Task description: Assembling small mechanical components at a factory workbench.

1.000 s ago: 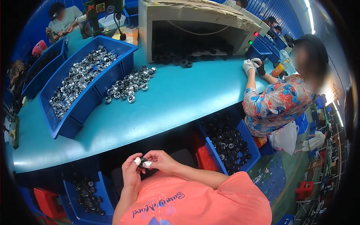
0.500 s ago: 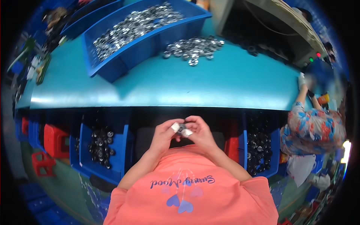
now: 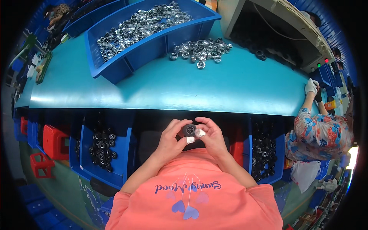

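In front of my chest, below the table's edge, my left hand [image 3: 172,138] pinches a small black toy wheel [image 3: 189,130] with a spoked face turned up. My right hand [image 3: 212,138] is closed right beside it, its fingers curled around a small clear, shiny piece [image 3: 197,131], partly hidden by the fingers. It sits against the wheel's right side, and whether the two are joined I cannot tell. White wrapping covers both thumb tips.
On the teal table [image 3: 153,92] a blue bin [image 3: 149,42] holds shiny wheel parts, with a loose pile [image 3: 201,50] beside it. Blue bins of black wheels flank me, at left [image 3: 120,161] and right [image 3: 281,149]. A machine [image 3: 234,19] stands far right; a co-worker [image 3: 318,132] works nearby.
The black wheel has turned so its spoked face now shows clearly. My hands have shifted slightly to the right.
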The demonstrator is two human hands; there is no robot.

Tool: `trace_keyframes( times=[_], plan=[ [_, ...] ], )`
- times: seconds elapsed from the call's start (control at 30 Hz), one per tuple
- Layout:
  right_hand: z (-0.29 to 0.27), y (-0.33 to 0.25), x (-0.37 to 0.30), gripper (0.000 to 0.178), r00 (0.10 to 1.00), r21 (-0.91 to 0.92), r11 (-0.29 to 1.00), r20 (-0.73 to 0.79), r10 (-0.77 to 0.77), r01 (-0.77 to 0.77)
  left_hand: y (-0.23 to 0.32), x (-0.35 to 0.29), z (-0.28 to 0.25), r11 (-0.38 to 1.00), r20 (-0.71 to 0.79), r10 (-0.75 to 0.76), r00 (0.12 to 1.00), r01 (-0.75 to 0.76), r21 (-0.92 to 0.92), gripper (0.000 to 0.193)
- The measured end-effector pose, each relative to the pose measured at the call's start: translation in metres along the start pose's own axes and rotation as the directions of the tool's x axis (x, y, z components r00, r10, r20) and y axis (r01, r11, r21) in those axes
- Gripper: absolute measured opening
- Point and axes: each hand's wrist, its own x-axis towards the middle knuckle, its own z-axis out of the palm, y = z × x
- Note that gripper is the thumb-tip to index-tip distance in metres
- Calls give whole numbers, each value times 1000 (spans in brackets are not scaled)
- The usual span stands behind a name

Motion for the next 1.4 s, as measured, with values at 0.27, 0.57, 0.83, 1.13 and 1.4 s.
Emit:
trace_keyframes(
  times=[0.27,0.57,0.83,1.13,1.4],
  plan=[
    [-1,10,-4,31,997,-134,988,13,-78,79,-17,-8,1,761,139,-180,974,227,-607,49],
    [23,-12,-5,58,825,-800,404,187,-533,443,-37,-9,5,89,406,-74,911,411,-907,46],
    [22,-17,-2,51,779,-831,286,249,-576,477,-41,-8,9,40,414,-92,906,419,-907,41],
    [23,-15,0,49,771,-826,282,256,-584,487,-40,-8,8,107,350,-80,933,357,-928,39],
    [29,-17,-3,46,748,-853,225,252,-614,472,-24,-11,4,471,200,-290,936,321,-822,34]
  ],
)
